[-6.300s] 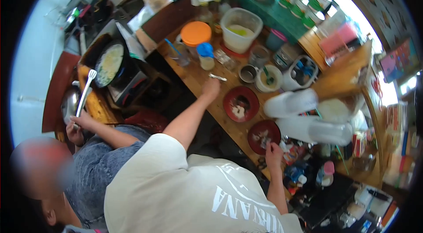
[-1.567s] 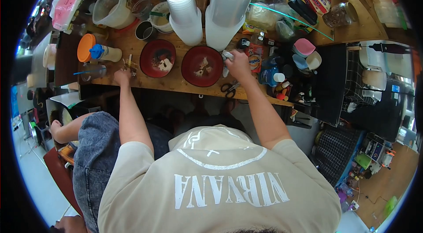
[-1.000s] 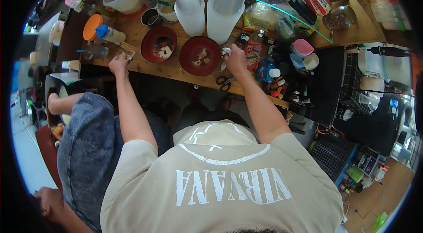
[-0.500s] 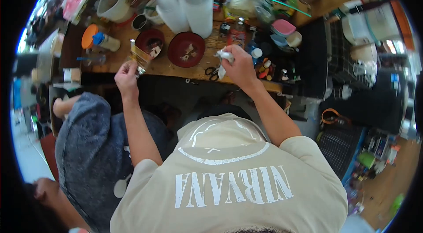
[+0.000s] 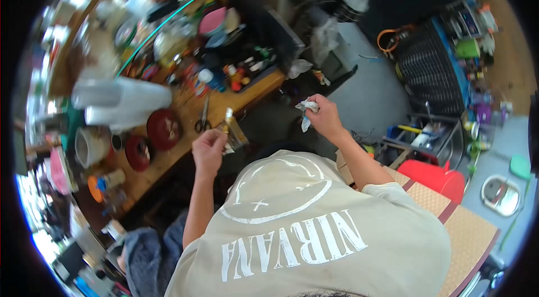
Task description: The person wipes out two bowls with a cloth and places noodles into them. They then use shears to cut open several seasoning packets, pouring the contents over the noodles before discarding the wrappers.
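Note:
My left hand point(image 5: 208, 148) pinches a gold, shiny packet point(image 5: 238, 135), held past the wooden table's point(image 5: 256, 88) front edge. Crumpled white tissue point(image 5: 306, 109) is gripped in my right hand point(image 5: 327, 118), out over the floor to the right of the table. Black-handled scissors point(image 5: 202, 121) lie on the tabletop close to my left hand. Beyond them sit two dark red bowls, one point(image 5: 164, 145) nearer the scissors and another point(image 5: 138, 166) further left, both with small pale pieces inside.
Stacked clear plastic cups point(image 5: 120, 97) stand behind the bowls. To the right are a black bin point(image 5: 340, 64), a black ribbed rack point(image 5: 432, 72) and a red item point(image 5: 432, 179). A person in dark grey clothing point(image 5: 149, 257) is at my left.
My view and body have turned right, so the table now lies to the left. Both hands have come away from over the table, still holding the packet and the tissue.

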Demonstrator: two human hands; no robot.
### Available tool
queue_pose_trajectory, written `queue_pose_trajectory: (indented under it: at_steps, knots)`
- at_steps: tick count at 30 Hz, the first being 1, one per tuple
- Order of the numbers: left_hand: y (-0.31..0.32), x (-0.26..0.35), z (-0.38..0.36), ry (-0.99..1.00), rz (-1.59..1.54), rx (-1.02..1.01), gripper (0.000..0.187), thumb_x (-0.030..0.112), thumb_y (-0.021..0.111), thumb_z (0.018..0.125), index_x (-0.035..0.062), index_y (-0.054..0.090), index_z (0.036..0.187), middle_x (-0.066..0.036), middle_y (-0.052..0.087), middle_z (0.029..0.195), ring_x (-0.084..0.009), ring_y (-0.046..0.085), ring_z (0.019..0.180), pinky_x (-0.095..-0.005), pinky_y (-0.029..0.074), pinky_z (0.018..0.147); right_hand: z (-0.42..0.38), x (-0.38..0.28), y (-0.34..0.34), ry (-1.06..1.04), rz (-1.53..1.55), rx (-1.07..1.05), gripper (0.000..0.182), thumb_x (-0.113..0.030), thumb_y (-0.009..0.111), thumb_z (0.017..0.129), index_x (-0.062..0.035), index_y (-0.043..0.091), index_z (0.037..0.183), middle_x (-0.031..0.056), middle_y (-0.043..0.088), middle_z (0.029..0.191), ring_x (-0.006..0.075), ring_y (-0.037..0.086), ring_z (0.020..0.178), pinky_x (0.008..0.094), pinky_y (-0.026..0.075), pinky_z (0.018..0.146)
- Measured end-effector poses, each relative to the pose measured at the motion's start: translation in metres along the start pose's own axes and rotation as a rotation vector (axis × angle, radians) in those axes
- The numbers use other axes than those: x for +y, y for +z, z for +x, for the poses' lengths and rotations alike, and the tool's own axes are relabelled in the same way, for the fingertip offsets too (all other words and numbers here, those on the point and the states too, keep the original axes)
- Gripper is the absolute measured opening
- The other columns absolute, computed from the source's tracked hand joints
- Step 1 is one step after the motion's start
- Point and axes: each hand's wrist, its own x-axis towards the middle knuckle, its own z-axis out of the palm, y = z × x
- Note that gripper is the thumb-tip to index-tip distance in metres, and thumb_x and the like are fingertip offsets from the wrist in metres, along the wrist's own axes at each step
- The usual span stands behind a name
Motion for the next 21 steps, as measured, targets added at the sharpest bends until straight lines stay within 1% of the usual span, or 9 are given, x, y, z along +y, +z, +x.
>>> queue_pose_trajectory:
  at_steps: [3,7,11,15,17,18,19,20,21]
  knots:
    - [0.079,0.019,0.016,0.091,0.329,-0.198,0.009,0.008,0.072,0.087,-0.0004,0.070,0.090,-0.002,0.062,0.065,-0.0066,0.056,0.059,-0.0257,0.045,0.054,0.018,0.070,-0.036,0.273,-0.011,0.084,0.022,-0.007,0.071,0.079,-0.0006,0.064,0.099,0.0195,0.070,0.084,0.0370,0.069,0.078,0.0404,0.055,0.070]
    - [0.205,0.013,0.054,0.134,0.483,-0.339,0.014,0.011,0.073,0.083,0.0000,0.071,0.092,-0.013,0.071,0.073,-0.0179,0.067,0.063,-0.0321,0.052,0.061,0.082,0.222,-0.040,0.286,-0.106,0.189,0.025,-0.014,0.071,0.078,-0.0014,0.066,0.099,0.0226,0.070,0.087,0.0409,0.069,0.085,0.0455,0.055,0.074]
    - [0.336,-0.034,0.122,0.145,0.634,-0.358,0.017,0.018,0.072,0.083,0.0018,0.071,0.089,-0.016,0.070,0.076,-0.0300,0.069,0.068,-0.0389,0.052,0.064,0.157,0.356,-0.007,0.346,-0.020,0.256,0.026,-0.017,0.072,0.078,0.0003,0.066,0.096,0.0248,0.069,0.089,0.0457,0.066,0.089,0.0511,0.053,0.077]
    - [0.445,-0.135,0.226,0.195,0.699,-0.162,0.021,0.024,0.071,0.083,0.0027,0.070,0.086,-0.018,0.070,0.078,-0.0397,0.068,0.078,-0.0449,0.052,0.069,0.193,0.394,0.022,0.412,-0.116,0.050,0.025,-0.019,0.071,0.081,0.0017,0.066,0.094,0.0259,0.069,0.091,0.0467,0.066,0.090,0.0511,0.054,0.079]
    - [0.487,-0.181,0.275,0.209,0.805,0.030,0.024,0.027,0.073,0.082,0.0037,0.071,0.085,-0.020,0.071,0.084,-0.0394,0.070,0.085,-0.0453,0.053,0.074,0.198,0.393,0.025,0.376,-0.232,-0.235,0.030,-0.020,0.068,0.084,0.0029,0.066,0.104,0.0304,0.067,0.100,0.0479,0.064,0.098,0.0517,0.052,0.086]
    - [0.508,-0.198,0.295,0.248,0.888,0.162,0.025,0.029,0.074,0.081,0.0045,0.071,0.085,-0.021,0.072,0.089,-0.0390,0.070,0.089,-0.0453,0.054,0.077,0.196,0.391,0.024,0.393,-0.230,-0.240,0.030,-0.020,0.068,0.084,0.0029,0.066,0.104,0.0304,0.067,0.100,0.0479,0.064,0.098,0.0517,0.052,0.086]
    - [0.523,-0.209,0.316,0.234,0.888,0.152,0.025,0.029,0.074,0.081,0.0045,0.071,0.085,-0.021,0.072,0.089,-0.0390,0.070,0.089,-0.0453,0.054,0.077,0.192,0.387,0.020,0.452,-0.044,-0.104,0.036,-0.018,0.064,0.085,0.0031,0.063,0.114,0.0329,0.065,0.105,0.0488,0.062,0.103,0.0529,0.050,0.090]
    - [0.533,-0.217,0.338,0.045,0.920,0.072,0.027,0.030,0.075,0.081,0.0047,0.072,0.089,-0.020,0.073,0.094,-0.0392,0.070,0.093,-0.0447,0.054,0.079,0.188,0.384,0.015,0.504,0.136,0.032,0.042,-0.016,0.060,0.086,0.0034,0.059,0.123,0.0353,0.063,0.110,0.0497,0.059,0.108,0.0540,0.047,0.094]
    - [0.539,-0.226,0.348,-0.144,0.944,-0.007,0.029,0.032,0.075,0.081,0.0050,0.073,0.092,-0.020,0.073,0.098,-0.0393,0.070,0.097,-0.0441,0.055,0.082,0.184,0.382,0.008,0.513,0.127,0.019,0.042,-0.016,0.060,0.086,0.0034,0.059,0.123,0.0353,0.063,0.110,0.0497,0.059,0.108,0.0540,0.047,0.094]
